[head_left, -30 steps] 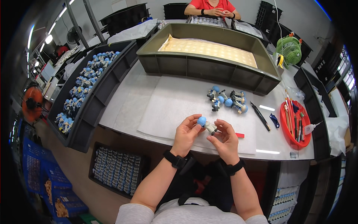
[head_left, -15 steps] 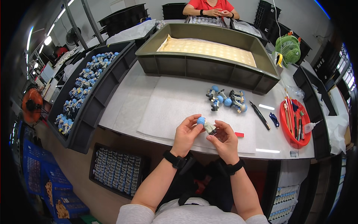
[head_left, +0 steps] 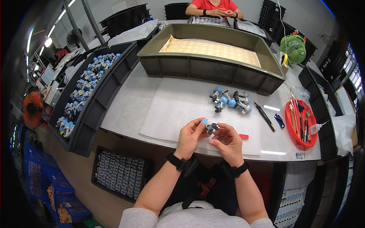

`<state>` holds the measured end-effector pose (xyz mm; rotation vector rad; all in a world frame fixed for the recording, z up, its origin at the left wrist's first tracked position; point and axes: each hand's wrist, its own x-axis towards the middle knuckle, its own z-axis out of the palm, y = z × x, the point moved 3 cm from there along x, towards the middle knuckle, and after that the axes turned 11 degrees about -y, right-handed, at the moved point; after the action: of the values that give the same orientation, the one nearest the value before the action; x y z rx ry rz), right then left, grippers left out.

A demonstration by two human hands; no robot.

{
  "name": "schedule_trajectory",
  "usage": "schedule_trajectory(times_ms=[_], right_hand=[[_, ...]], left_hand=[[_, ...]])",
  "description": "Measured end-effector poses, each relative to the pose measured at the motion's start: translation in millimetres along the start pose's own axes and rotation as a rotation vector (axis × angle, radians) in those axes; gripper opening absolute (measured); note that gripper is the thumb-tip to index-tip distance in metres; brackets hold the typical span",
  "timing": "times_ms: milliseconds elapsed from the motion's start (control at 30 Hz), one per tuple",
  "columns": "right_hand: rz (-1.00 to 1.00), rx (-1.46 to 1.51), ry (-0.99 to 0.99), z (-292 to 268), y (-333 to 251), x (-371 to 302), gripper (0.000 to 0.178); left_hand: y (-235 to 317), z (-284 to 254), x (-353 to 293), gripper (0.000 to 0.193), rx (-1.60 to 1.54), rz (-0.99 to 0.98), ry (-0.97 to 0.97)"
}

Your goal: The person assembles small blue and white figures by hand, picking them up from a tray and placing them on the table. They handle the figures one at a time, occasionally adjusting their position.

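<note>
Between the thumb and fingers of my left hand (head_left: 189, 138) is a small figurine (head_left: 210, 127) with a light blue head. Its dark lower end points toward my right hand (head_left: 229, 142). That hand is close beside the figurine, fingers curved, with a gap between thumb and forefinger; whether a fingertip touches the figurine is hard to tell. Beyond my hands, several similar blue-headed figurines (head_left: 231, 102) lie in a loose group on a white sheet (head_left: 171, 110). A short red piece (head_left: 243, 136) lies just right of my right hand.
An olive tray (head_left: 213, 68) with a cream liner spans the far table. Figurines fill a black crate (head_left: 102, 83) at left and a tray (head_left: 119, 173) below. To the right are a dark pen-like tool (head_left: 265, 116), a red basket of brushes (head_left: 314, 142) and a green fan (head_left: 295, 49).
The figurine has been turned in my left hand, so its dark lower end now shows instead of its pale body. My right fingers have shifted slightly at its lower end.
</note>
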<state>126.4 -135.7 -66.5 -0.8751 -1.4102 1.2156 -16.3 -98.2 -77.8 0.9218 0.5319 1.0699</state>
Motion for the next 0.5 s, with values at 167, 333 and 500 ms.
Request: schedule_trajectory(times_ms=[167, 333, 500], right_hand=[[0.005, 0.007, -0.009, 0.1, -0.8, -0.4, 0.058], [0.021, -0.034, 0.005, 1.2, -4.7, -1.0, 0.058], [0.043, -0.056, 0.005, 2.0, -4.7, 0.1, 0.056]], left_hand=[[-2.2, -1.5, 0.4, 0.03, 0.009, 0.01, 0.0], [3.3, 3.6, -1.7, 0.03, 0.033, 0.061, -0.01], [4.5, 4.3, -3.8, 0.033, 0.038, 0.111, -0.041]])
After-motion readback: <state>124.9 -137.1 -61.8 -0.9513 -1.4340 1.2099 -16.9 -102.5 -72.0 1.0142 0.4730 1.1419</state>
